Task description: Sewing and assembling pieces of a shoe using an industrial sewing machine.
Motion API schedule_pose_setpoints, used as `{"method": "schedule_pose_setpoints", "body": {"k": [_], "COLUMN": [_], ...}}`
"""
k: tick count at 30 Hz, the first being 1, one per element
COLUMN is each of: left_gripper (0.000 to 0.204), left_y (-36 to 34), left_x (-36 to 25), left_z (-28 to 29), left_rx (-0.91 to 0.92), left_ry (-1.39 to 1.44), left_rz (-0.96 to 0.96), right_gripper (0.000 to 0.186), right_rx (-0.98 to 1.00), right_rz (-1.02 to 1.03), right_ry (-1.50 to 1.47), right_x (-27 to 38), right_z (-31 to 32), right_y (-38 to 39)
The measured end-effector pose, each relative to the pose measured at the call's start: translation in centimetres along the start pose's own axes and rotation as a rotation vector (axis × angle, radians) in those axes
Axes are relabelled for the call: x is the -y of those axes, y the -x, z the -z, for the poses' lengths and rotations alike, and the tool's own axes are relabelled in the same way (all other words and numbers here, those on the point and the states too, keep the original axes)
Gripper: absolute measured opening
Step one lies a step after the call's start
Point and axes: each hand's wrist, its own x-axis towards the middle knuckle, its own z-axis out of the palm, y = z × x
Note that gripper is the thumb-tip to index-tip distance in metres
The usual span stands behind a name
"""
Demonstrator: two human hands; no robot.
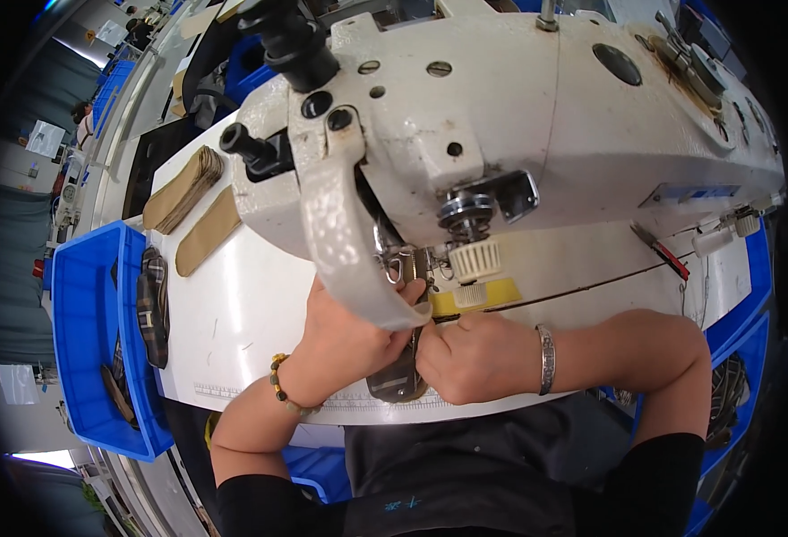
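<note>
Two-handed work at a white sewing machine, as I view it remotely through the head camera. The dark plaid piece lies beneath the needle area, its rounded end resting just inside the near edge of the surface, around the middle. The left hand has its fingers on the piece's upper part; the machine's pale curved guard hides some of them, so I cannot tell whether they pinch or merely press. The right hand is curled, its fingertips gripping the piece's right border. A yellow strip lies just beyond that hand; a stack of tan pieces occupies the surface's far left corner, and a red-handled tool lies toward its right edge. Principal hazards, in my judgement: fingertips so near the needle area could be caught if the machine ran while they strayed inward; unequal tension between the hands could skew the piece; and a sleeve or forearm brushing its rounded end could drag it over the near edge.
</note>
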Motion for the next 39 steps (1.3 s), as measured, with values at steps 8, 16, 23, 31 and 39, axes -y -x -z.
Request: {"method": "schedule_pose_setpoints", "body": {"k": [8, 16, 23, 31, 39], "left_gripper": [0.031, 0.025, 0.02, 0.033, 0.035], "left_y": [0.4, -0.2, -0.3, 0.5, 0.3], "left_x": [0.5, 0.8, 0.5, 0.3, 0.3], "left_z": [-0.9, -1.3, -1.3, 0.0, -0.3], "left_rx": [0.132, 0.094, 0.035, 0.137, 0.132], "left_ry": [0.178, 0.202, 0.111, -0.029, 0.067], "left_rz": [-0.011, 0.034, 0.064, -0.091, -0.13], "right_gripper": [0.02, 0.015, 0.012, 0.019, 0.023], "right_rx": [0.037, 0.057, 0.011, 0.13, 0.173], "right_rz": [-0.032, -0.078, -0.113, -0.088, -0.068], "right_ry": [-0.088, -0.025, -0.062, 0.089, 0.144], "right_x": [0.3, -0.3, -0.9, 0.0, 0.5], "right_z": [0.2, 0.7, -0.1, 1.0, 1.4], "right_y": [0.1, 0.0, 0.1, -0.1, 0.1]}}
